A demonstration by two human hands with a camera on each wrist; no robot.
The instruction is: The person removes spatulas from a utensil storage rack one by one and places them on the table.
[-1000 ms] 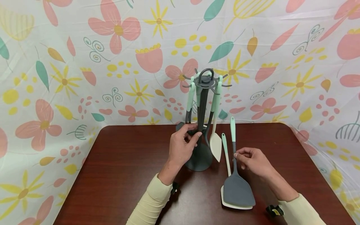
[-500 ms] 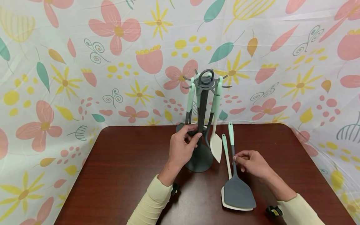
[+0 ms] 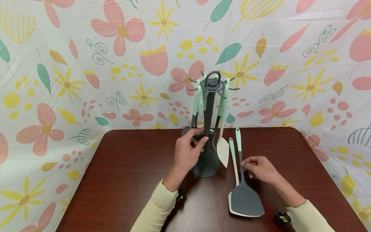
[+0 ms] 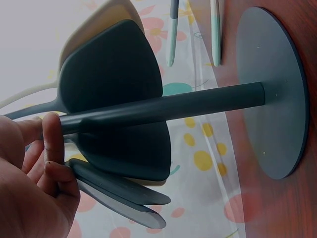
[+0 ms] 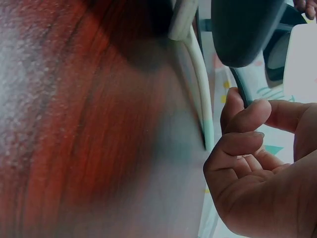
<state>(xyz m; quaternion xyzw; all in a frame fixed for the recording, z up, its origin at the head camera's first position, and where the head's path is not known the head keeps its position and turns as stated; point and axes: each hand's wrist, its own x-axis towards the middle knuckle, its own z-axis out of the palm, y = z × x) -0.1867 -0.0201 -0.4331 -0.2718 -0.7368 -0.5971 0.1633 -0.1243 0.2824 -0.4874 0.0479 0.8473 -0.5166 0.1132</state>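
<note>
In the head view my left hand grips the dark post of a utensil stand, thumb and fingers around it above the round base. The left wrist view shows the post running down to that base. My right hand pinches the grey shaft of a turner with a mint handle end. Its wide grey blade overlaps a cream turner lying on the table. In the right wrist view the grey turner is held above the cream turner's handle.
Several mint-handled utensils hang from the stand's hook ring, among them a cream pointed spatula on the right and dark-headed ones. A brown wooden table lies beneath. A flower-printed cloth stands behind and at the sides.
The grey turner's handle end has come down and slightly left, and my right hand has shifted a little toward me with it. My left hand stays on the post.
</note>
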